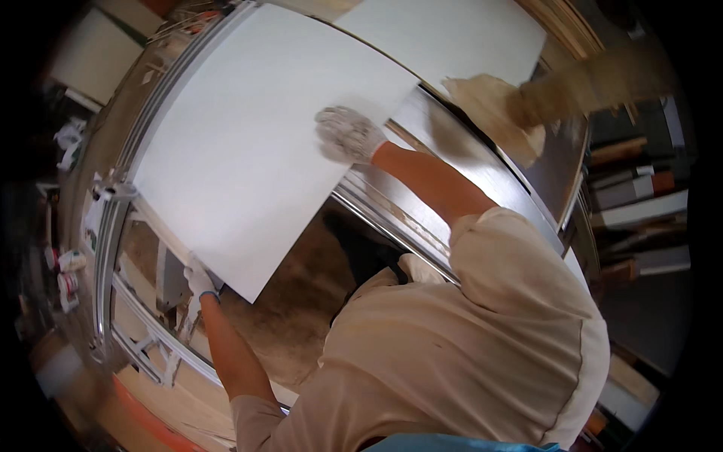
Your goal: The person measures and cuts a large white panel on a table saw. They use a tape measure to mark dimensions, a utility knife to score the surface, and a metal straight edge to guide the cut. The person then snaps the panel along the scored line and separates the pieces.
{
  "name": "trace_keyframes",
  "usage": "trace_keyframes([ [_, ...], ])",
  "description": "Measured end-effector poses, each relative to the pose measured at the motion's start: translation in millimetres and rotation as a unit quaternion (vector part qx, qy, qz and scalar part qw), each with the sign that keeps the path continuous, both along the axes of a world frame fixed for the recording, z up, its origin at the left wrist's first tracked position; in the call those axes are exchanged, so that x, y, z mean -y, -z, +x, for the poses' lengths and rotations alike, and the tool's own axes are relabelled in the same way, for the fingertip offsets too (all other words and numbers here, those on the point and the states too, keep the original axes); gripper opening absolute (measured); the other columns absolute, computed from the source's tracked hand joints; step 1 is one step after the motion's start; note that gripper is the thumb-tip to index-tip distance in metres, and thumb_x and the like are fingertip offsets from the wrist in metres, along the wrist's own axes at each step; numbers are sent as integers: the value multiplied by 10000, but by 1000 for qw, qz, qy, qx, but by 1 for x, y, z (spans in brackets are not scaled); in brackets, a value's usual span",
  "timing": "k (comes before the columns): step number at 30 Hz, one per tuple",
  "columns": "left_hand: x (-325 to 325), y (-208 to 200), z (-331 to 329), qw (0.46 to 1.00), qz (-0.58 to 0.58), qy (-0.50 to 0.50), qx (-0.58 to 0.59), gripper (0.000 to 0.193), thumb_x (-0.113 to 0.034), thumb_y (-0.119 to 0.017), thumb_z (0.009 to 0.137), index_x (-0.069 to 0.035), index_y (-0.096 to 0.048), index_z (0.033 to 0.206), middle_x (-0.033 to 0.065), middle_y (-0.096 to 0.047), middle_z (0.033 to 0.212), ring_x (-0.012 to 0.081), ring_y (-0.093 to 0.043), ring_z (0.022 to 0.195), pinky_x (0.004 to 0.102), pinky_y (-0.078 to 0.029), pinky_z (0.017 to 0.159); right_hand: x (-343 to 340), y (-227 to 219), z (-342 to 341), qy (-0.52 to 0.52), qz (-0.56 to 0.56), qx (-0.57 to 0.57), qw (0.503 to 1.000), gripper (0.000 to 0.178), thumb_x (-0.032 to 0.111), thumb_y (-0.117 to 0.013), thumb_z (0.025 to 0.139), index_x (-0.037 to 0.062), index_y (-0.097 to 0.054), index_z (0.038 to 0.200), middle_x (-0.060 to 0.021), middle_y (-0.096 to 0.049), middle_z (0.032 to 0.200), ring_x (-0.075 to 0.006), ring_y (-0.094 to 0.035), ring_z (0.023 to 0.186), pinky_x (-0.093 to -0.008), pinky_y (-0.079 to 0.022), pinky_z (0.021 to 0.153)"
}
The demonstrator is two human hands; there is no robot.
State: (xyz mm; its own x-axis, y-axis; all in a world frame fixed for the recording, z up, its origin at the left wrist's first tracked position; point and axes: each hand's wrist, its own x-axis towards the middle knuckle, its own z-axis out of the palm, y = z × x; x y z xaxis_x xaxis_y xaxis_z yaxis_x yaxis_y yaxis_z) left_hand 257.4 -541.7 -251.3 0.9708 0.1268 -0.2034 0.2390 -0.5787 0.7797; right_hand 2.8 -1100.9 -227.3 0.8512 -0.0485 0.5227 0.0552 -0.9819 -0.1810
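Note:
A large white panel (256, 135) lies flat across the metal table of what looks like a panel saw. My right hand (348, 135), in a pale work glove, rests on top of the panel near its right side. Motion blurs it a little, but the fingers look stretched out and flat. At the panel's near left edge, my gloved left hand (199, 280) is closed on the border, its fingers partly hidden. A pale strip (162, 230) runs along that edge up to the left hand. I cannot tell whether the hand grips the strip as well.
Aluminium rails (113, 256) frame the left side. Silver machine table (444, 151) shows right of the panel, with a dusty, tan duct (587, 90) crossing above it. Another pale board (444, 38) lies at the far side. Stacked offcuts (640, 188) stand at right. Brown floor (294, 301) shows below.

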Motion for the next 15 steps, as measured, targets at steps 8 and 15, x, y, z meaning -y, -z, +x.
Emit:
trace_keyframes([
  [8,5,-49,-108,986,-11,39,164,446,-292,-679,1062,54,-651,1342,237,-680,1268,363,-655,1201,435,-495,1084,-31,0,-48,49,232,45,970,352,236,-612,1075,33,-676,1355,-168,-702,1349,-347,-674,1257,-433,-522,1107],
  [15,39,-40,-207,864,-413,-160,-239,558,-391,-628,1099,27,-554,1460,232,-635,1420,328,-622,1323,479,-536,1074,-85,-30,-68,239,774,-113,575,531,446,-451,1134,12,-752,1086,-78,-778,983,-182,-733,899,-336,-597,817],
])
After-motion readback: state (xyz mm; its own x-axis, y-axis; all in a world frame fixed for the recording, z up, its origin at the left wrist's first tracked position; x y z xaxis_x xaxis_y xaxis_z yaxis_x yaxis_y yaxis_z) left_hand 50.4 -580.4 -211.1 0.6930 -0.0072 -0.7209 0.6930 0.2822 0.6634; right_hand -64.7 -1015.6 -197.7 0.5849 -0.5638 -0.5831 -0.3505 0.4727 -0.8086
